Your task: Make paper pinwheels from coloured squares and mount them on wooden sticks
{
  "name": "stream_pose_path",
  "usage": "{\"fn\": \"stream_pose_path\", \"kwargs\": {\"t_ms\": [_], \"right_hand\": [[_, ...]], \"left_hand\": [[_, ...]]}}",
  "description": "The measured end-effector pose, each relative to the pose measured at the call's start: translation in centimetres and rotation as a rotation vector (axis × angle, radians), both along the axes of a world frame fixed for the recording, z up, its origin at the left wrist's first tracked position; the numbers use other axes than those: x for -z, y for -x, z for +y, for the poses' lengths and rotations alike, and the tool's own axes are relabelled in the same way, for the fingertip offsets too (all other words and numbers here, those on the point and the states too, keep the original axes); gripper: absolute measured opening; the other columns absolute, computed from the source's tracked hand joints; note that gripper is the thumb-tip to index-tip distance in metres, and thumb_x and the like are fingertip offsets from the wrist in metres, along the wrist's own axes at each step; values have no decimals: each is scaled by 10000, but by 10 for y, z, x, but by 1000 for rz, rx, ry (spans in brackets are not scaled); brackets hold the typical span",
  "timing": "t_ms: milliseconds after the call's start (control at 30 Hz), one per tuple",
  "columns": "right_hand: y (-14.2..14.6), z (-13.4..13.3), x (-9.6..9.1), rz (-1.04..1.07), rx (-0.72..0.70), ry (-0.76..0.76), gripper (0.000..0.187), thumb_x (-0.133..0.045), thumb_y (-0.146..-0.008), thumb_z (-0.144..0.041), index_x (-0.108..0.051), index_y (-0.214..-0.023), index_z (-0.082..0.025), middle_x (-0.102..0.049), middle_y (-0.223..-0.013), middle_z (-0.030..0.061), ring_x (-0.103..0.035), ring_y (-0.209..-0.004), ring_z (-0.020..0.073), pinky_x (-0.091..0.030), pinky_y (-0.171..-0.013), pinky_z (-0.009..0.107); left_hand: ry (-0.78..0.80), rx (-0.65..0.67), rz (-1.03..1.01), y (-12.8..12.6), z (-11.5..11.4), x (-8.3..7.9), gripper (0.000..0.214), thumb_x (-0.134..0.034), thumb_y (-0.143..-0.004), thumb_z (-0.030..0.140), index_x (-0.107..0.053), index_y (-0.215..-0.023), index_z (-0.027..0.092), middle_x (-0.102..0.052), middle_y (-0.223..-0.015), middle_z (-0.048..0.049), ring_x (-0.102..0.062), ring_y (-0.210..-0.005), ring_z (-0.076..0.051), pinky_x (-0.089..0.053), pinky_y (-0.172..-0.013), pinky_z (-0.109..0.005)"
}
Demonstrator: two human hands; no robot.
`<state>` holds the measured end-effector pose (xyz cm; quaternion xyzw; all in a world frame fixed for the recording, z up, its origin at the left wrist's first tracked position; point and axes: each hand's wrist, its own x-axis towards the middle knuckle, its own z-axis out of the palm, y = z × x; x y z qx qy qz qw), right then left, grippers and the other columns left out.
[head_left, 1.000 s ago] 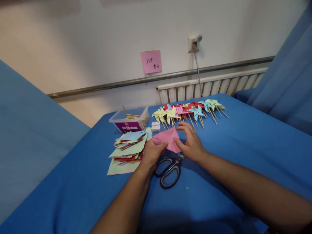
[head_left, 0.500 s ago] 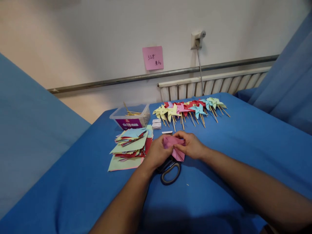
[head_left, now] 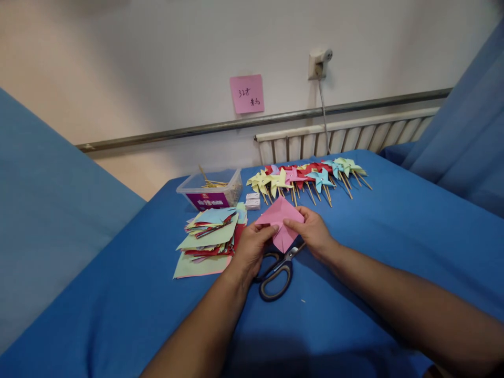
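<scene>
A square of pink paper (head_left: 282, 212) is spread nearly flat between both hands, one corner toward me and a slit running in from it. My left hand (head_left: 255, 242) grips its left side, thumb on top. On the right side, my right hand (head_left: 312, 231) pinches the paper with its thumb pressed near the middle. Beneath the paper and hands lies a pair of scissors (head_left: 276, 278) with dark handles, its blades pointing right and partly hidden. To the left is a stack of coloured paper (head_left: 212, 236) in green, red and blue.
Finished paper pinwheels (head_left: 321, 179) on sticks lie in a row at the back. Left of them stand small white boxes (head_left: 252, 201) and a clear plastic tub (head_left: 236, 188) holding thin sticks. A blue cloth (head_left: 374, 226) covers the table; a radiator (head_left: 354, 136) is behind.
The pink paper, folded or bunched in the fingers before, now lies opened out as a diamond. My hands have moved slightly apart, and more of the scissors shows.
</scene>
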<state>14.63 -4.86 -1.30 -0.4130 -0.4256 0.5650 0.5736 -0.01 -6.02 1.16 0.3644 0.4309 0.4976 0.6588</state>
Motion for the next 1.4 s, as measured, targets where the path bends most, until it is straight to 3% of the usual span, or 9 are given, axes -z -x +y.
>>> {"fn": "stream_pose_path", "kwargs": {"t_ms": [167, 433, 533, 667, 833, 967, 1167, 1400], "right_hand": [[0, -2, -2, 12, -26, 12, 393, -769, -632, -365, -592, -932, -183, -685, -835, 15, -639, -693, 172, -528, -690, 334], [2, -1, 0, -66, -26, -65, 337, -726, -678, -354, -583, -929, -181, -669, -850, 22, -637, -731, 174, -528, -699, 328], [-2, -1, 1, -209, 65, -255, 368, -644, -754, -311, -554, -1094, -202, -649, -1085, 83, -630, -994, 226, -522, -839, 387], [-10, -6, -4, -556, 189, -629, 474, -570, -778, -169, -508, -1239, -263, -424, -1402, 105, -419, -1310, 276, -443, -991, 481], [-12, -15, -12, -852, 164, -852, 467, -596, -767, -138, -557, -1188, -339, -272, -1494, 32, -314, -1369, 323, -357, -1050, 569], [-10, -16, -14, -924, 145, -939, 288, -646, -805, -235, -624, -1071, -344, -312, -1464, 14, -308, -1363, 316, -318, -1076, 569], [-9, -14, -11, -899, 143, -927, 72, -636, -845, -273, -672, -903, -294, -431, -1399, 25, -309, -1352, 300, -317, -1076, 561], [-6, -11, -9, -784, 184, -799, 39, -622, -834, -237, -628, -796, -243, -549, -1230, 61, -441, -1237, 266, -357, -1057, 523]], "left_hand": [[29, 50, -19, 0, -1, -1, 312, -829, -594, 235, -720, -840, 77, -723, -746, -110, -644, -612, -169, -507, -648, -292], [27, -42, 16, -2, -1, -2, 393, -833, -541, 187, -723, -905, 86, -730, -749, -95, -645, -609, -184, -506, -644, -303], [15, -80, -34, 0, 0, -6, 352, -827, -539, 175, -723, -862, 82, -732, -759, -95, -649, -636, -185, -509, -663, -303], [14, -157, -129, 7, 2, -13, 213, -811, -538, 116, -700, -719, 103, -706, -671, -42, -621, -607, -144, -497, -657, -263], [72, -169, -212, 13, 5, -15, 171, -773, -572, 81, -697, -721, 120, -718, -700, -33, -631, -642, -149, -510, -677, -263], [86, -136, -227, 13, 6, -12, 168, -765, -590, 71, -704, -737, 126, -720, -710, -30, -624, -641, -143, -511, -645, -254], [16, -79, -170, 9, 3, -10, 197, -767, -605, 117, -728, -798, 114, -734, -774, -59, -639, -679, -163, -509, -697, -281], [-6, -96, -51, 2, 0, -10, 182, -781, -551, 128, -717, -718, 97, -686, -635, -33, -589, -566, -124, -480, -641, -261]]}}
